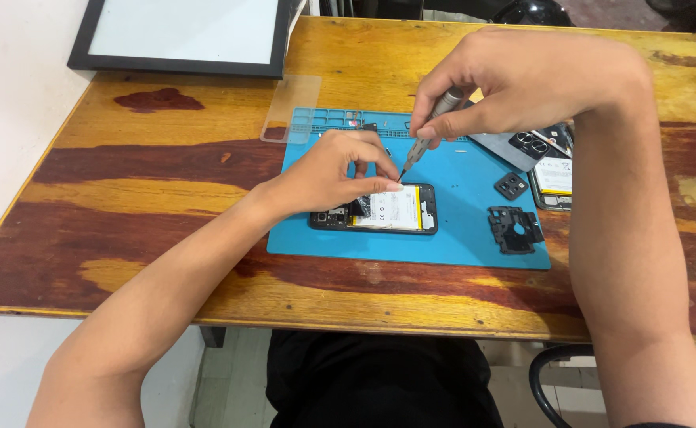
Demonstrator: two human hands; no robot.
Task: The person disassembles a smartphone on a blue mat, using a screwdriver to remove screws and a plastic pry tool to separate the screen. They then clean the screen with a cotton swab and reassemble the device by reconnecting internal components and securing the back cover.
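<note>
The left hand (pixel 334 170) covers the upper left part of the opened phone (pixel 376 209); the parts beneath it cannot be made out. The screwdriver (pixel 427 133) tip is too small to tell whether it touches the phone. The right hand (pixel 514 79) hides the screwdriver's top and part of a second opened phone (pixel 552 176). The framed panel (pixel 185 36) is cut off by the top edge. Small items in the blue mat (pixel 459 238) tray slots are too small to identify.

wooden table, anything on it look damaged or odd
Yes. The wooden table has large dark reddish patches where the finish looks worn or stained, the clearest near the black frame. The opened phone lies flat on the blue mat.
</note>
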